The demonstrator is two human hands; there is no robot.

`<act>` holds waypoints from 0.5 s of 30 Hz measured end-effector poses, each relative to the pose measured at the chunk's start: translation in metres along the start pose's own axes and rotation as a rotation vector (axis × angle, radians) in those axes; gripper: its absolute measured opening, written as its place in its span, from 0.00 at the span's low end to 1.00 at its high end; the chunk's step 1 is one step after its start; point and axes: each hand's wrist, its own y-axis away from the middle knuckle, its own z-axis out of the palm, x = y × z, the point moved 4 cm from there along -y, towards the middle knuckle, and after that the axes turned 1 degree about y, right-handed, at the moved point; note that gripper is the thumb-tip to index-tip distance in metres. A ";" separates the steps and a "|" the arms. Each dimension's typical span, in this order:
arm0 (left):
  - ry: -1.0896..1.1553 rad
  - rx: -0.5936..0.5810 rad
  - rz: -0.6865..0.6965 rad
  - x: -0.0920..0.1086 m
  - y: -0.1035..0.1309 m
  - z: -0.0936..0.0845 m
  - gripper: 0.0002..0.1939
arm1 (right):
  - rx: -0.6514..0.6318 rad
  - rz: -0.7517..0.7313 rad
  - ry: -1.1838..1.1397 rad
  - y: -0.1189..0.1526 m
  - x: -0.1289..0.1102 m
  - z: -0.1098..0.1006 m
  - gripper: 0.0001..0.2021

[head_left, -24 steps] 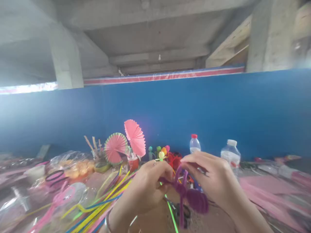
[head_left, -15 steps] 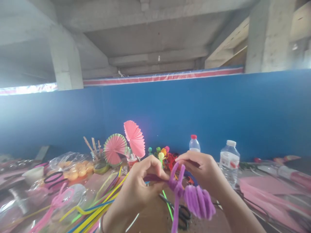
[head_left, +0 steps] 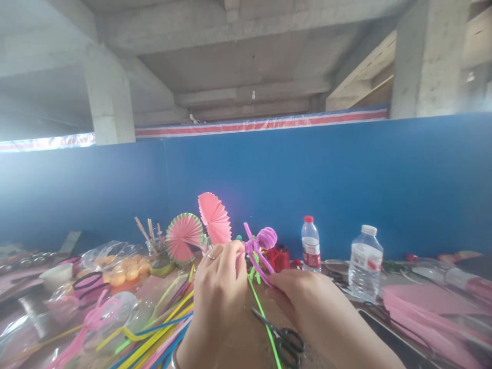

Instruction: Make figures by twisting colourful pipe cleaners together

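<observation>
A purple pipe-cleaner piece with a coiled purple ball at its upper right is held up between my hands. My left hand pinches it from the left, fingers closed, a ring on one finger. At its lower right, my right hand grips a purple strand between thumb and fingers. Below them, black scissors lie on the brown table beside a bright green pipe cleaner.
Colourful pipe cleaners lie at the left, near a bag of orange balls. Pink paper fans stand behind. Two bottles and pink material are at the right.
The purple piece has been raised and turned, its coiled part now smaller in view and farther up. My right hand has moved down and now grips a strand; my left hand has turned, back upward.
</observation>
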 end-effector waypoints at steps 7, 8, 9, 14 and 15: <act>0.086 -0.166 0.162 0.005 -0.002 0.005 0.06 | 0.315 0.045 -0.054 0.007 0.005 -0.032 0.13; 0.120 -0.206 0.190 0.006 -0.002 0.005 0.07 | 0.333 0.070 -0.088 0.007 0.008 -0.036 0.13; 0.158 -0.249 0.220 0.007 -0.002 0.005 0.07 | 0.342 0.094 -0.117 0.006 0.011 -0.039 0.12; 0.467 -0.512 0.233 0.014 0.001 -0.001 0.10 | 0.295 0.174 -0.246 0.002 0.026 -0.046 0.08; 0.563 -0.563 0.191 0.016 0.002 -0.002 0.09 | 0.265 0.180 -0.313 0.000 0.029 -0.044 0.07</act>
